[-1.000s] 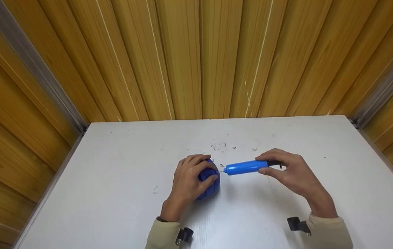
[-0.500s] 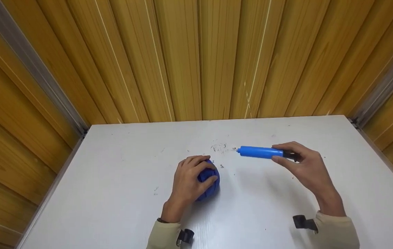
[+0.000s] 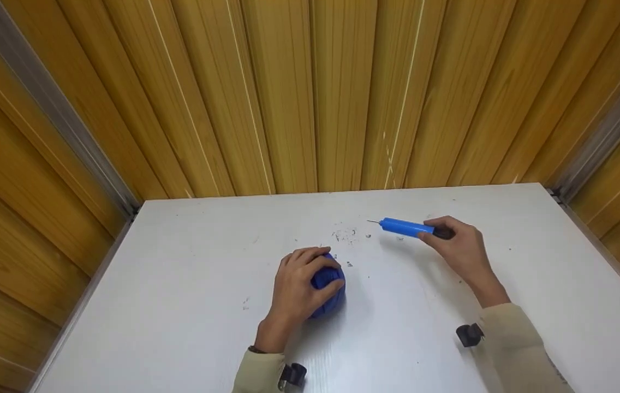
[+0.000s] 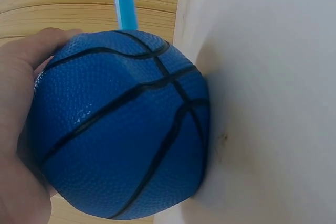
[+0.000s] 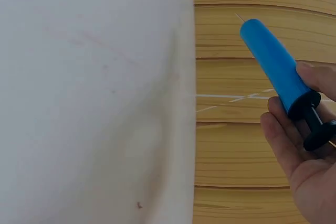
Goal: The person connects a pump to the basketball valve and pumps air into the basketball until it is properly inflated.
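A small blue basketball [image 4: 126, 129] with black seam lines rests on the white table, its outline slightly uneven. My left hand [image 3: 296, 284] grips it from above and the left, hiding much of it in the head view. Above the table, to the right of the ball and farther back, my right hand [image 3: 460, 245] holds a blue ball pump [image 3: 405, 227] by its rear end. In the right wrist view, the black handle [image 5: 317, 127] of the pump lies by the palm. A thin needle [image 3: 373, 221] sticks out of the pump's front, pointing left and apart from the ball.
The white table [image 3: 190, 284] has dark scuff marks around its middle. Wood-patterned panels [image 3: 288, 98] stand behind it and at both sides, with grey metal posts [image 3: 78, 117] at the corners. Black clips [image 3: 469, 335] are fixed at both sleeves.
My right hand has drawn the pump needle away from the ball, first right, then farther back toward the panels. The left hand keeps its grip on the ball in the same place.
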The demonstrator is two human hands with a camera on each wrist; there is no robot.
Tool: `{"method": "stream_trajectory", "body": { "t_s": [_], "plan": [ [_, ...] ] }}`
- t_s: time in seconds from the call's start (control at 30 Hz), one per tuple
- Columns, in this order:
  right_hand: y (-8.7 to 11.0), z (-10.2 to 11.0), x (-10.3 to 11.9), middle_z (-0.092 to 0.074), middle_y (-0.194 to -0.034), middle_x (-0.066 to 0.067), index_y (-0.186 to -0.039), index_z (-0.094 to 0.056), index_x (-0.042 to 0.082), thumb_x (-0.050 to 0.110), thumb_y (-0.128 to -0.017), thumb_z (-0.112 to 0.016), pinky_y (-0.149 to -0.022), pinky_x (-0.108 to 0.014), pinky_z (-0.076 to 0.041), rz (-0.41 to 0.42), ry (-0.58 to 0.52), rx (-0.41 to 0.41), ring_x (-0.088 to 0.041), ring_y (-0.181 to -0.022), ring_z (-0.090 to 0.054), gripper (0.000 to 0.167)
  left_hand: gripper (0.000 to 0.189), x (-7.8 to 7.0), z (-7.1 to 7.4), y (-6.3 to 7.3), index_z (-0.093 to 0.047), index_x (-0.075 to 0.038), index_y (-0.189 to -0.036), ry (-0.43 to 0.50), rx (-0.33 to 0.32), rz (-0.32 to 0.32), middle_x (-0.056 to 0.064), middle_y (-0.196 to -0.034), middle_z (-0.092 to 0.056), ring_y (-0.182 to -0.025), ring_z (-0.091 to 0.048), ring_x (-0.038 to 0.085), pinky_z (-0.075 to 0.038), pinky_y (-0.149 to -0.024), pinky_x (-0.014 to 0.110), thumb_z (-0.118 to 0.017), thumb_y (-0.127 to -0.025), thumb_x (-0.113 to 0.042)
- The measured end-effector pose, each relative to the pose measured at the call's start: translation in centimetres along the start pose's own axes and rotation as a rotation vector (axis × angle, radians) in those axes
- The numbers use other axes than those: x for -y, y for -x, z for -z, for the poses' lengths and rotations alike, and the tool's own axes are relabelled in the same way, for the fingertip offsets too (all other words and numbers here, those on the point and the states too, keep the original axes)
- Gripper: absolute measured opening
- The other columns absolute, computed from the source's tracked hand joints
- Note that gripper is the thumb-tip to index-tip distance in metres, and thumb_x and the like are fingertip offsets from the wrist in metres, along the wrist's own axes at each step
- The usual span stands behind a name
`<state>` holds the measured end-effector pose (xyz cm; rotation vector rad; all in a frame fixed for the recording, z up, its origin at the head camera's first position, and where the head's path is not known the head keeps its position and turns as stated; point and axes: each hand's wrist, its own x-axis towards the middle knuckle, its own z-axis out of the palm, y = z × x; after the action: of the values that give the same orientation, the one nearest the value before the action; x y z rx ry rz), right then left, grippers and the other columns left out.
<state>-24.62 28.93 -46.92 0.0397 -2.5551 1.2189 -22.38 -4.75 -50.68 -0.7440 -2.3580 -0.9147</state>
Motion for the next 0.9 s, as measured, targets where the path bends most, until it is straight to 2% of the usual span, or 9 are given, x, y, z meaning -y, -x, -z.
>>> {"method": "stream_trajectory", "body": {
  "t_s": [0.1, 0.17, 0.37, 0.5, 0.63, 0.9],
  "plan": [
    [-0.6, -0.9, -1.0, -0.072, -0.117, -0.022, -0.127, -0.072, -0.002, 0.017, -0.097, -0.081, -0.095, -0.039, -0.054, -0.025, 0.019, 0.028, -0.032, -0.104, -0.065, 0.037, 0.026, 0.0, -0.1, 0.1, -0.080, -0.024, -0.107, 0.000, 0.000, 0.002, 0.000, -0.131, -0.072, -0.126, -0.062, 0.026, -0.049, -0.105, 0.059, -0.090, -0.086, -0.035],
    [-1.0, -1.4, -1.4, -0.072, -0.115, -0.022, -0.126, -0.073, -0.002, 0.016, -0.096, -0.081, -0.096, -0.046, -0.054, -0.028, 0.027, 0.040, -0.033, -0.103, -0.065, 0.035, 0.026, 0.0, -0.1, 0.1, -0.080, -0.024, -0.107, 0.004, 0.003, 0.006, 0.001, -0.132, -0.072, -0.127, -0.062, 0.026, -0.048, -0.106, 0.059, -0.090, -0.086, -0.035],
    [-1.6, -2.6, -2.3, -0.072, -0.108, -0.020, -0.119, -0.073, -0.004, 0.014, -0.095, -0.081, -0.090, -0.043, -0.053, -0.030, 0.070, 0.085, -0.031, -0.099, -0.064, 0.031, 0.026, -0.1, 0.0, 0.1, -0.080, -0.024, -0.108, 0.016, 0.018, 0.021, 0.000, -0.133, -0.071, -0.128, -0.061, 0.026, -0.047, -0.107, 0.060, -0.090, -0.086, -0.035],
    [-1.7, -3.2, -2.5, -0.070, -0.109, -0.018, -0.118, -0.070, -0.004, 0.016, -0.097, -0.079, -0.088, -0.041, -0.052, -0.084, 0.094, 0.173, -0.031, -0.098, -0.062, 0.031, 0.027, -0.1, 0.1, 0.1, -0.080, -0.024, -0.109, 0.009, 0.029, 0.024, 0.000, -0.134, -0.071, -0.129, -0.060, 0.026, -0.046, -0.108, 0.060, -0.089, -0.086, -0.036],
    [-1.6, -3.7, -2.5, -0.069, -0.113, -0.018, -0.122, -0.067, -0.004, 0.016, -0.098, -0.077, -0.091, -0.044, -0.054, -0.123, 0.112, 0.257, -0.030, -0.101, -0.062, 0.033, 0.027, -0.2, 0.1, 0.1, -0.080, -0.024, -0.109, 0.004, 0.027, 0.016, 0.000, -0.133, -0.071, -0.128, -0.060, 0.026, -0.047, -0.108, 0.059, -0.089, -0.086, -0.037],
    [-1.6, -4.3, -2.1, -0.070, -0.116, -0.021, -0.124, -0.066, -0.006, 0.013, -0.098, -0.076, -0.098, -0.053, -0.053, -0.075, 0.154, 0.282, -0.035, -0.106, -0.064, 0.033, 0.028, -0.1, 0.1, 0.0, -0.080, -0.024, -0.110, 0.007, 0.023, 0.015, 0.001, -0.133, -0.071, -0.128, -0.061, 0.026, -0.046, -0.109, 0.058, -0.089, -0.087, -0.037]
  ]
}}
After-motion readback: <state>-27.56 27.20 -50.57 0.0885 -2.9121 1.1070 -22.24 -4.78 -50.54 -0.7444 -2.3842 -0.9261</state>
